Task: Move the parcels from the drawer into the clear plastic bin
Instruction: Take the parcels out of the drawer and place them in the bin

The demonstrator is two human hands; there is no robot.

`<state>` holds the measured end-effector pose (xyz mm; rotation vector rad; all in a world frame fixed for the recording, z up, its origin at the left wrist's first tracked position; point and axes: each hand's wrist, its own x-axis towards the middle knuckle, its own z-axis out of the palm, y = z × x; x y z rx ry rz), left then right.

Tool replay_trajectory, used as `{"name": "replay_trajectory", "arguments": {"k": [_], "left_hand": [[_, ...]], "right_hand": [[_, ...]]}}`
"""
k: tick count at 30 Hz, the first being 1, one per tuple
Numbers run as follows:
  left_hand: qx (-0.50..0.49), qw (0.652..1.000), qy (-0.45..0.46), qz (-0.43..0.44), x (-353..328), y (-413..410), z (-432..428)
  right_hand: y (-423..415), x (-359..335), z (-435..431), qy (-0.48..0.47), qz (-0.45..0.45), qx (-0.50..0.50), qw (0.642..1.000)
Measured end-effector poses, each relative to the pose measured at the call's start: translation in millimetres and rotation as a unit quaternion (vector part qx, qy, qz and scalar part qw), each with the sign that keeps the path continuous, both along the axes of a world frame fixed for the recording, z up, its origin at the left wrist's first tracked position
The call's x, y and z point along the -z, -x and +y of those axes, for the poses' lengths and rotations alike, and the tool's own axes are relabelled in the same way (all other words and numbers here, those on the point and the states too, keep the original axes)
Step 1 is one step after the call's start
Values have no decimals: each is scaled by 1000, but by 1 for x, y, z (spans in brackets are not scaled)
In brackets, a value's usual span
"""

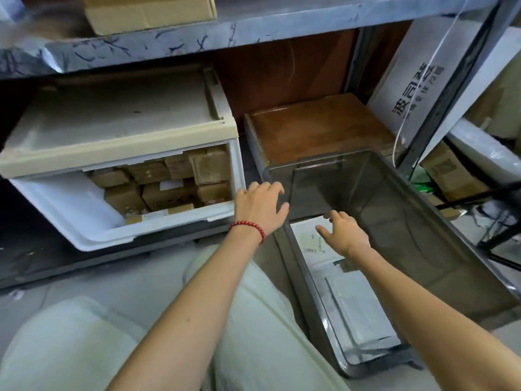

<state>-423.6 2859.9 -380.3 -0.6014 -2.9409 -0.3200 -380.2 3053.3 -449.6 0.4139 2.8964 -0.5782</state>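
The white drawer (93, 235) stands pulled out at the left, and several brown cardboard parcels (169, 190) lie packed inside it. To its right stands the clear plastic bin (423, 249). Flat white and grey mailer parcels (358, 303) lie on the bin's floor. My left hand (259, 204), with a red bead bracelet on the wrist, hovers over the bin's near left corner, fingers loosely spread and holding nothing. My right hand (344, 232) is inside the bin above a white labelled parcel (310, 238), fingers spread and empty.
A cardboard box (149, 12) sits on the grey shelf above. A brown wooden box (318, 128) stands behind the bin. At the right are a white bag with printed characters (417, 88), a metal shelf post and more cartons. My knees fill the lower left.
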Motion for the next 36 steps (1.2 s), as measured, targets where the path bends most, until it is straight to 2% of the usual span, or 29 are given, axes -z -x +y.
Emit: {"name": "replay_trajectory", "arguments": {"k": [6,11,16,20,23,26,30,36], "left_hand": [[56,998,18,-35,40,4,67],[85,994,52,-51,73,12,95],[104,989,72,-71,105,14,105],[100,990,64,-72,108,22,109],[92,992,64,-62,107,24,108],[81,994,65,-45,100,23,104],[63,996,60,-19,81,25,89],[0,1000,23,5,35,33,28]], "right_hand": [[-29,66,28,17,-117,31,993],[-42,117,48,49,-207,20,977],[-51,163,42,153,-313,30,937],[-55,180,36,159,-393,33,905],[-55,180,44,105,-368,59,922],[-46,163,50,100,-304,81,944],[-28,124,50,42,-204,83,974],[5,46,32,-17,-75,59,995]]}}
